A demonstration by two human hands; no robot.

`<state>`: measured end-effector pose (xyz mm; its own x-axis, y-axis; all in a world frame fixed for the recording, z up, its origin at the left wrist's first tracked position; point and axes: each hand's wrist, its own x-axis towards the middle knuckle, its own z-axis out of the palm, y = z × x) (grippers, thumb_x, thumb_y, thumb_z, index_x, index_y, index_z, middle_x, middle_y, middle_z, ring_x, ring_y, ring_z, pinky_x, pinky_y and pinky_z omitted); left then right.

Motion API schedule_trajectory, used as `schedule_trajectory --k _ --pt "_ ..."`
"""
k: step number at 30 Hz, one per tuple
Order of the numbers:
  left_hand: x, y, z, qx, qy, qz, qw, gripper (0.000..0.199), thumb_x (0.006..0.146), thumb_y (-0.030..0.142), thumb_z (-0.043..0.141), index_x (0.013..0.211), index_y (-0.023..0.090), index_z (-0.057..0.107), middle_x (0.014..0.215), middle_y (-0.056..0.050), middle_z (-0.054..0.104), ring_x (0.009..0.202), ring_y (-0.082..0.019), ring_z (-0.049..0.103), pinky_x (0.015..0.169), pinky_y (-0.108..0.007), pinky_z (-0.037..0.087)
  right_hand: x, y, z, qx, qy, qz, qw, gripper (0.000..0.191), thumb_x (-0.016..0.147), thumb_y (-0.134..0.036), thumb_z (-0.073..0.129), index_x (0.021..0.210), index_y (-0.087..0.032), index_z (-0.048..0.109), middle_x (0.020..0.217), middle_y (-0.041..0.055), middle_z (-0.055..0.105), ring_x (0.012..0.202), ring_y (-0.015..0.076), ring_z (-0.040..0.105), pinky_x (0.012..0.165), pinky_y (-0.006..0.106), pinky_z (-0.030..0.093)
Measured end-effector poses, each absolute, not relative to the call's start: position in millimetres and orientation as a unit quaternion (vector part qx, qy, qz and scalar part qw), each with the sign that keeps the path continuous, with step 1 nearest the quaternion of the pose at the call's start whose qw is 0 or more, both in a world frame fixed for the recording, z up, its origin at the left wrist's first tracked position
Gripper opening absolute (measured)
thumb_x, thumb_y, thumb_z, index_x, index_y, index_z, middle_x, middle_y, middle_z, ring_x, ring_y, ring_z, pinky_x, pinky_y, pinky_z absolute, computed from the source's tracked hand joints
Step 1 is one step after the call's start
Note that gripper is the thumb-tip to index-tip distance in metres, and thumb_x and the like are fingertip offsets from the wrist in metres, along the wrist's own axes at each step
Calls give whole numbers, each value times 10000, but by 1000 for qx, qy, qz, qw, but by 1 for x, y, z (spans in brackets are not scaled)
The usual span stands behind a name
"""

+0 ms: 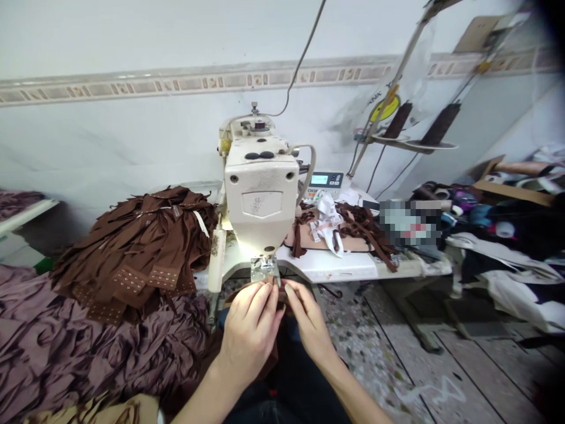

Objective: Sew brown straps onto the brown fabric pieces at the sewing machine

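The white sewing machine (260, 194) stands straight ahead, its lamp lighting the metal plate (263, 270) under the needle area. Just in front of that plate, my left hand (252, 321) pinches a piece of brown fabric (271, 360) with the fingers bunched together. Close on its right is my right hand (306, 318), its thumb and fingers closed at the same fabric's edge. More of the brown cloth hangs below the hands over my lap. The fingertips partly cover the edge being held.
A heap of brown garment pieces with metal studs (145, 247) lies left, above mauve fabric (101, 359). Brown and white strips (329, 224) lie on the table's right side, near a control panel (325, 181). Thread cones (441, 123) stand on a rack at upper right.
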<state>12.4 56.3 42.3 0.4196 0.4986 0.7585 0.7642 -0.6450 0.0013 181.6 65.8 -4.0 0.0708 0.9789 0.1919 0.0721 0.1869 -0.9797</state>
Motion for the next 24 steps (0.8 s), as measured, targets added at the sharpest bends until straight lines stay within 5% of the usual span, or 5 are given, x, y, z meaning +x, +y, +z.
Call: schedule_trajectory --k 3,7,12,24 --pt "10 58 44 -829 -377 -375 174 487 1021 148 658 1505 131 606 1292 -156 767 1226 -297 698 1076 -464 591 183 62 -6 -437 -541 512 503 517 1004 -704 611 980 -215 777 914 62 741 909 250 685 844 350 592" --pt "10 59 43 -833 -387 -363 157 440 1041 210 649 1466 102 627 1323 -183 746 1256 -318 681 1068 -477 595 190 63 2 -439 -489 554 511 530 908 -660 772 706 -184 653 661 -25 526 630 143 467 584 257 403" --pt "16 64 39 -817 -416 -365 159 473 1063 266 617 1508 110 592 1347 -200 729 1266 -340 679 1053 -509 599 193 72 18 -438 -489 536 531 518 897 -603 810 670 -173 629 656 -38 465 609 118 397 561 254 320" --pt "12 71 36 -826 -414 -363 123 469 1064 243 595 1519 125 584 1395 -198 717 1304 -353 667 1084 -527 580 205 87 -7 -438 -535 542 478 525 907 -666 774 754 -169 706 683 -11 641 635 158 585 621 269 487"
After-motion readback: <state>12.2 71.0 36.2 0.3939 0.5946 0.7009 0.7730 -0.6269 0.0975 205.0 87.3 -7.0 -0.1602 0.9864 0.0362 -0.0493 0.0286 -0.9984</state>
